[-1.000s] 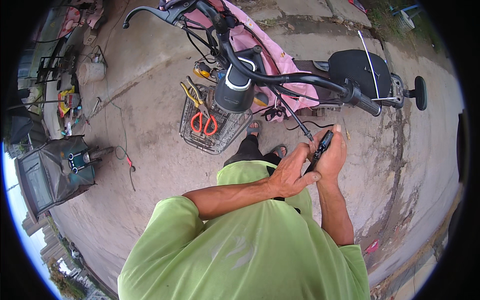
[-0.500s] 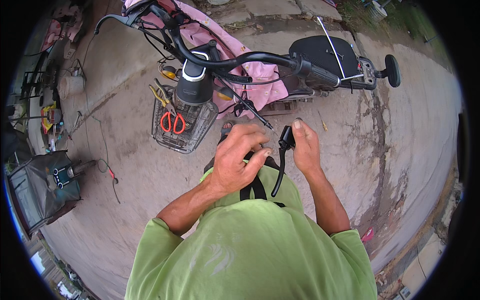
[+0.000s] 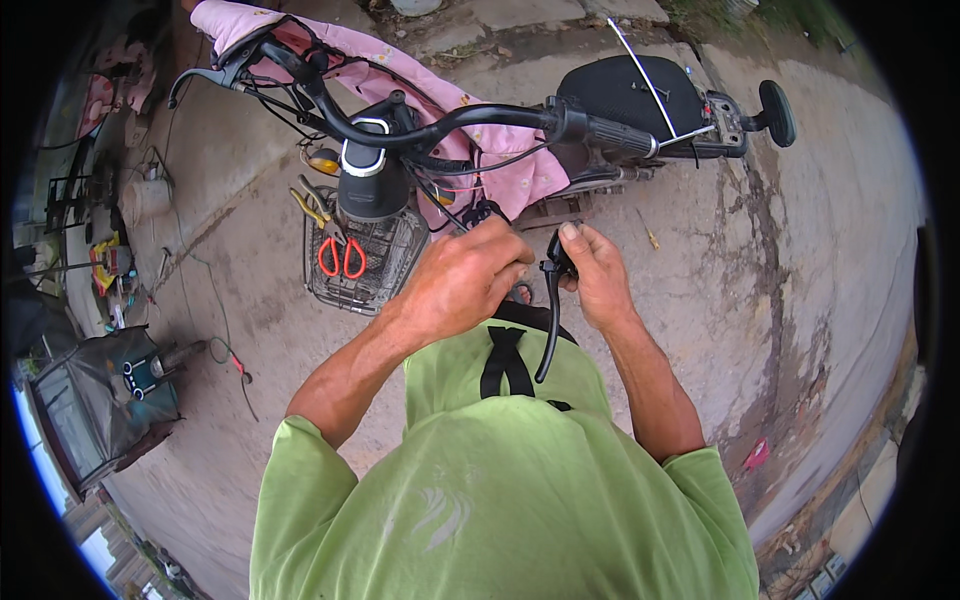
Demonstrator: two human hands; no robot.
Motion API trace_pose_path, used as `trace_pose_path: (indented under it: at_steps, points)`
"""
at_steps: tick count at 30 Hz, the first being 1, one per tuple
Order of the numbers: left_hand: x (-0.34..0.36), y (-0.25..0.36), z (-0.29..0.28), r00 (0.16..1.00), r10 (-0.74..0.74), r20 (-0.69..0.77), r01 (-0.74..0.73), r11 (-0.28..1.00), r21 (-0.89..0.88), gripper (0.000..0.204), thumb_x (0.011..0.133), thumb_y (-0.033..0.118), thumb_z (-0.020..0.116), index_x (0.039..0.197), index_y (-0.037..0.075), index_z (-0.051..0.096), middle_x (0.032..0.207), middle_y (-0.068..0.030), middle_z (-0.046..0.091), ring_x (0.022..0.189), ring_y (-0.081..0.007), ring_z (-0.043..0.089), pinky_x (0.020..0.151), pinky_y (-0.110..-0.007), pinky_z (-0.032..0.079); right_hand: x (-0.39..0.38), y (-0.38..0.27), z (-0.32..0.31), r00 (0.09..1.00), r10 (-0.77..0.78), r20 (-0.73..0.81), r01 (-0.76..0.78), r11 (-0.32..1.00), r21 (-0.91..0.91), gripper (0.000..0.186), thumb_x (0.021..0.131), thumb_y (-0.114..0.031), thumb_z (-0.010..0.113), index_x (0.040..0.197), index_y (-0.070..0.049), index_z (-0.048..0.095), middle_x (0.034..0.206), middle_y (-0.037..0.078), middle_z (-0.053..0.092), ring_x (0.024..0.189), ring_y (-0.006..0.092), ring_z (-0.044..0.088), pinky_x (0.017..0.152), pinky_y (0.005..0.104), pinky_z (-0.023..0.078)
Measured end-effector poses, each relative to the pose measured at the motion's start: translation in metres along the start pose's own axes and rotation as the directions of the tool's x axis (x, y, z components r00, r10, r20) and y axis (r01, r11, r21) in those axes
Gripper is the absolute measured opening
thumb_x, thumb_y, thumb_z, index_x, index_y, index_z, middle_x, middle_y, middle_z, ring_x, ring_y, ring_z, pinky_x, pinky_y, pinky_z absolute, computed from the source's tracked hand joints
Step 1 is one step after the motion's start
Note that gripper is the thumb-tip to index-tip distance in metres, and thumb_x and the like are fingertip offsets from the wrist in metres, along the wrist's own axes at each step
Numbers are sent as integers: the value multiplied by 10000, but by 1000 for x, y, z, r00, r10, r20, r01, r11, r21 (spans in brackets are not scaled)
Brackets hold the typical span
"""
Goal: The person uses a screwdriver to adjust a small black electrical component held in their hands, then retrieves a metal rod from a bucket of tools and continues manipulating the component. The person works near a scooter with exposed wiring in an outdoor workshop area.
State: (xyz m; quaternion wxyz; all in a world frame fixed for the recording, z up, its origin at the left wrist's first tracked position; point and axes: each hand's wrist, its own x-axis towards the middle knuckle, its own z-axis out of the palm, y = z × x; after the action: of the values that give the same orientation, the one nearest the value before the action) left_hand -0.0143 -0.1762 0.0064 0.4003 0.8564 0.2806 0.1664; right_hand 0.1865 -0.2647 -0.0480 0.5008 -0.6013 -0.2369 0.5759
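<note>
Below the curved handlebar, the right hand pinches the top of a smooth, bent black lever. The left hand, also below the handlebar, is half curled; I can't tell if it holds anything. Rough, cracked ground leaves room below the handlebar's right end.

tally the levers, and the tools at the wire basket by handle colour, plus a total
Handlebar lever plus black lever in the right hand: 2
Red-handled tool: 1
Yellow-handled tool: 1
Total: 4
</note>
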Motion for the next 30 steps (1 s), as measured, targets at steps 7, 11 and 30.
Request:
trace_pose_path:
  at_steps: [7, 11, 30]
  points:
    - [6, -6, 1, 999, -27, -42, 21, 992, -125, 147, 918, 6, 701, 1063, 30, 702, 984, -151, 636, 888, -386, 671, 768, -456, 546, 0, 5, -12, 988, 40, 152, -73, 974, 217, 274, 1025, -301, 730, 1104, -62, 620, 916, 15, 659, 768, 109, 652, 641, 282, 553]
    - [9, -6, 3, 998, -31, -54, 28, 998, -49, 149, 920, 11, 702, 1064, 49, 698, 968, -150, 620, 870, -395, 669, 747, -473, 545, -12, 9, -4, 980, 101, 171, -179, 819, 545, 311, 1012, -200, 740, 1238, -71, 571, 1040, 56, 691, 886, 178, 724, 761, 359, 630]
    - [17, -24, 14, 999, 15, 36, -8, 979, -203, 163, 900, -36, 715, 1056, 12, 708, 979, -138, 636, 889, -327, 677, 762, -425, 553, -24, -11, -14, 927, -46, 373, -262, 634, 728, 289, 1112, -360, 486, 1259, -111, 483, 1016, 120, 624, 551, 171, 555, 405, 277, 362]
